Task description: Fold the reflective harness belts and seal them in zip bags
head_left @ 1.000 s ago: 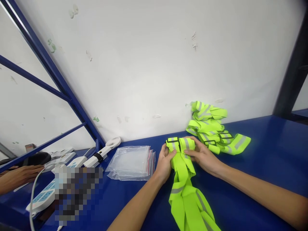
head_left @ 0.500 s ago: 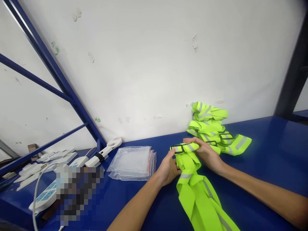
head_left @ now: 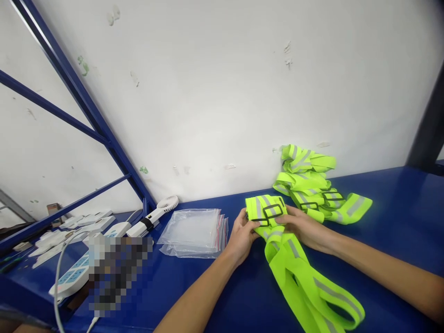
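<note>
A neon yellow-green reflective strap [head_left: 289, 266] with grey stripes is held between both my hands. Its upper part is folded into a flat bundle, with black buckles on the face toward me. My left hand [head_left: 240, 239] pinches the bundle's left edge, thumb in front and fingers behind. On the right side, my right hand [head_left: 307, 227] grips it with the thumb near a buckle; its other fingers are mostly hidden. The loose length hangs in loops toward the lower right. Just beyond my right hand lies a pile of similar straps [head_left: 303, 181] against the wall.
A stack of clear zip bags [head_left: 192, 229] lies left of my hands. Farther left are a white handheld fan [head_left: 156, 215], a power strip [head_left: 71, 275] with cables, and white flat items [head_left: 92, 224]. A blue metal frame [head_left: 100, 125] rises at the left along the white wall.
The folded bundle has turned so its buckled face is toward me. My right thumb has come onto its front. The hanging loops have swung to the right, and the view has shifted slightly.
</note>
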`<state>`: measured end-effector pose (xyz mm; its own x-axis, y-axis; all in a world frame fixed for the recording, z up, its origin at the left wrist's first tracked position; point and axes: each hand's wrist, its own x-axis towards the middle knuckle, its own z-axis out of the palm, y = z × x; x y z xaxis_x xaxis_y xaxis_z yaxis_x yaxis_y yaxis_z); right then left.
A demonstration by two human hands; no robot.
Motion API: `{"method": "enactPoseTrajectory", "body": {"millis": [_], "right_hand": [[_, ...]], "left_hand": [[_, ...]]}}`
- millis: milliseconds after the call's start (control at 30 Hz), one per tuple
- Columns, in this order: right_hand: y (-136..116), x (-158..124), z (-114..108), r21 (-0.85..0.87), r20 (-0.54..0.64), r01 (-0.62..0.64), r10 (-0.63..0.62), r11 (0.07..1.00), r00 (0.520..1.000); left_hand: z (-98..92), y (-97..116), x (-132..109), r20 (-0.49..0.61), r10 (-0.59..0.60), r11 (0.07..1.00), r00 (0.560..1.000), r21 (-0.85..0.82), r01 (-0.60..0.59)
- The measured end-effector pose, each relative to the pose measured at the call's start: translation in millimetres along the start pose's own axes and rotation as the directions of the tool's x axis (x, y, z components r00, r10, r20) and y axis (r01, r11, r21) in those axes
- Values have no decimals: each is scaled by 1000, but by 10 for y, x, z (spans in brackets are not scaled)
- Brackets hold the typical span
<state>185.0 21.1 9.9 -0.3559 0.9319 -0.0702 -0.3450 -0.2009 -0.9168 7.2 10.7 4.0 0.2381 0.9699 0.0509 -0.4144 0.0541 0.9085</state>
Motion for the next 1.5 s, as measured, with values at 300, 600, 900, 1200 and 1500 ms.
{"method": "enactPoseTrajectory", "body": {"millis": [300,600,900,1200,1500], "right_hand": [[23,-15,-17,10,47,-23,23,1000,999],[-13,-50,14,118,213,-158,131,980,968],[-10,-23,44,174,61,-46,36,984,998],[-175,32,-59,98,38,148,-153,984,988],[-60,53,-13,-74,-118,273,-281,959,952]], "left_hand": [[-29,-61,7,-60,60,997,996,51,-57],[-101,-115,61,-130,194,967,972,192,-167],[-62,-83,21,-186,300,926,935,293,-239],[61,-102,5,-15,-31,998,999,-54,30],[89,-37,-17,31,-57,977,998,-203,62]]}}
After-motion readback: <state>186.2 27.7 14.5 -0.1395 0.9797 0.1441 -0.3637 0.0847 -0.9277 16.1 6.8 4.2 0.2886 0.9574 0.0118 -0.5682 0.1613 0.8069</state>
